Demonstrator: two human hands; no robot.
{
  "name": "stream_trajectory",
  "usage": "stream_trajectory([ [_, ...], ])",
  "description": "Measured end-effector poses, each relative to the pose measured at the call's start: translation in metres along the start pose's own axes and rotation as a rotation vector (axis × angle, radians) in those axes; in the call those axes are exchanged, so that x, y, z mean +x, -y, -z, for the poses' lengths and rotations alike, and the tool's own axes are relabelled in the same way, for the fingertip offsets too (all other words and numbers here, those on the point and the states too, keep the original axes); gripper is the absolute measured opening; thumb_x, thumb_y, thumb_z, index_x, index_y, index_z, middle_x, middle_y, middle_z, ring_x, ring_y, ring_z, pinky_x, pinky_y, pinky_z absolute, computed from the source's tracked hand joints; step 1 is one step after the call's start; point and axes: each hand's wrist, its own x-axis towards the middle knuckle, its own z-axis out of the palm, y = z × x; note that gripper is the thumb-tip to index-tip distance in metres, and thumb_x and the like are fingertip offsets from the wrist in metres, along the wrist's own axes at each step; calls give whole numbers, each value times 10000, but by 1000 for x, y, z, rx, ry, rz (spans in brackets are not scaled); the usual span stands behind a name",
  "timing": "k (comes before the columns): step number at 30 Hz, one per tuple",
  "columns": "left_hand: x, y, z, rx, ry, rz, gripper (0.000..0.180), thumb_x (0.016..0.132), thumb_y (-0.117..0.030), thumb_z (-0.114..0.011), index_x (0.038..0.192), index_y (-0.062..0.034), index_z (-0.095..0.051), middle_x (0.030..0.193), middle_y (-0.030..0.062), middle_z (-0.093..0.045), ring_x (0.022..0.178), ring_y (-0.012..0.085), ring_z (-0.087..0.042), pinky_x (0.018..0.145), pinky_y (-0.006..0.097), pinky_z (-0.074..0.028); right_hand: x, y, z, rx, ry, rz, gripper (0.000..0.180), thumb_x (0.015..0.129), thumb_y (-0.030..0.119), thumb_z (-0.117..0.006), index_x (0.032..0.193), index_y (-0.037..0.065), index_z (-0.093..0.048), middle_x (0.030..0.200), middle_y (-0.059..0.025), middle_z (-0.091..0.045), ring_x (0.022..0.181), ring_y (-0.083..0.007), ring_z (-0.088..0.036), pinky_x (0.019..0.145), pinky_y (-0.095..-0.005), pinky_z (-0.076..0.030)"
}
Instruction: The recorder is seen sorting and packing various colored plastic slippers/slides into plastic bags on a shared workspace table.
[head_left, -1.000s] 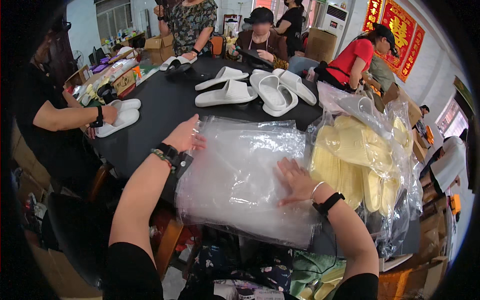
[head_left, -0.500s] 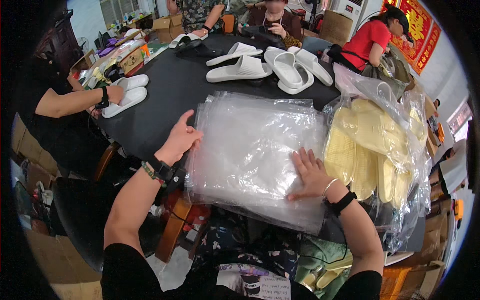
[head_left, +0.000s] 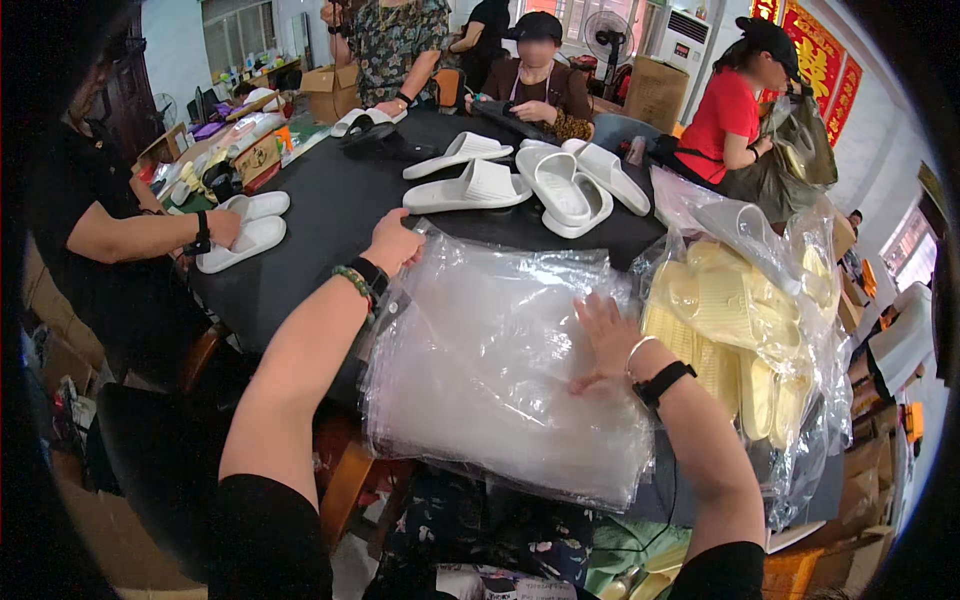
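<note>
A stack of clear plastic bags [head_left: 480, 350] lies on the black table in front of me. My left hand [head_left: 395, 243] is at the stack's far left corner, its fingers closed on the bag edge there. On the right part of the stack my right hand [head_left: 606, 345] lies with its fingers spread, pressing on the plastic and holding nothing. Just to the right of that hand, yellow slippers [head_left: 735, 310] fill a large clear bag. Beyond the stack sit several white slide slippers [head_left: 475, 188], some leaning on one another.
At the left, a person's hand [head_left: 222, 228] rests on a pair of white slippers [head_left: 250, 245]. Black slippers [head_left: 385, 142] lie on the far part of the black table [head_left: 310, 205]. Other people stand or sit around it. A wooden chair [head_left: 345, 480] is near my left side.
My left hand has moved from the stack's left side to its far corner, and its pointing finger has curled in. My right hand stays spread on the bags. The view has tilted up.
</note>
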Motion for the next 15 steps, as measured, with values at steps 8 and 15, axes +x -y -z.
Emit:
stream_trajectory([
  [8,-26,29,12,654,-221,-290,569,869,-214,-605,1363,7,-430,1111,272,-621,1018,364,-632,895,410,-502,8,-3,-15,124,58,-40,1463,510,778,-735,1525,116,84,1586,-200,61,1453,-423,46,1155,-565,-112],
  [15,-184,-48,-12,997,26,-921,609,906,-451,-555,1437,-191,-413,1536,136,-295,1430,390,-201,1112,633,-118,-39,2,-6,257,-150,-1,1379,580,731,-735,1528,125,64,1577,-233,35,1447,-446,18,1140,-593,-141],
])
